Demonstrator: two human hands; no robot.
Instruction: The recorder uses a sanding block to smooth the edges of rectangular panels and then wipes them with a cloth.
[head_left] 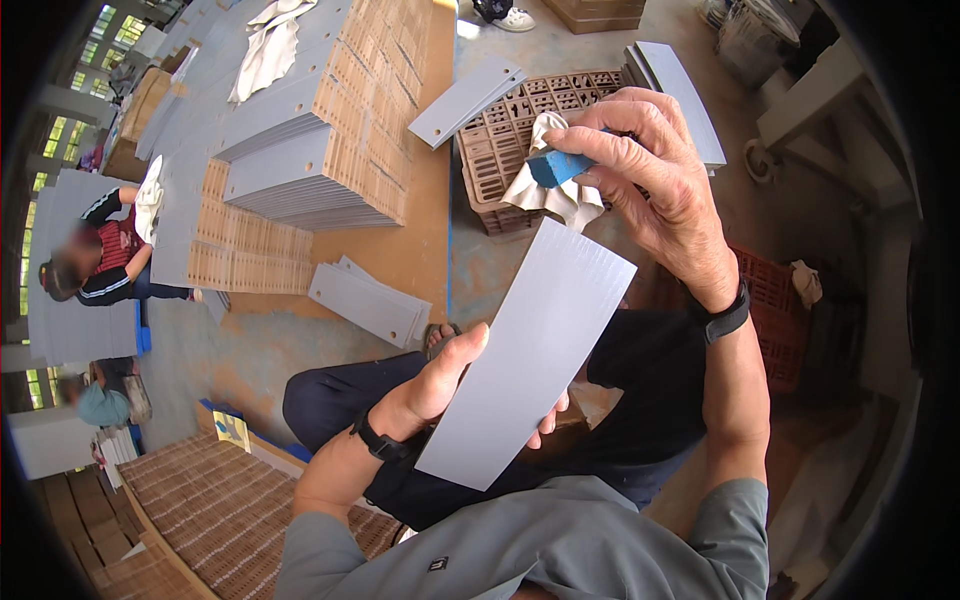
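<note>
Left hand (438,385) grips a grey board (530,350), centre frame! Right hand (655,180) pinches a blue block (556,168), upper middle.

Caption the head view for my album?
Left hand holding a flat grey rectangular board; right hand pinching a small blue block.

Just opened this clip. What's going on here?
A person's left hand holds a flat, rectangular grey board above the lap. The right hand pinches a small blue block past the board's far end, apart from the board. Beyond, a crumpled cream cloth lies on a brown plastic crate; whether the block touches it is unclear. Stacked grey boards stand to the left.
</note>
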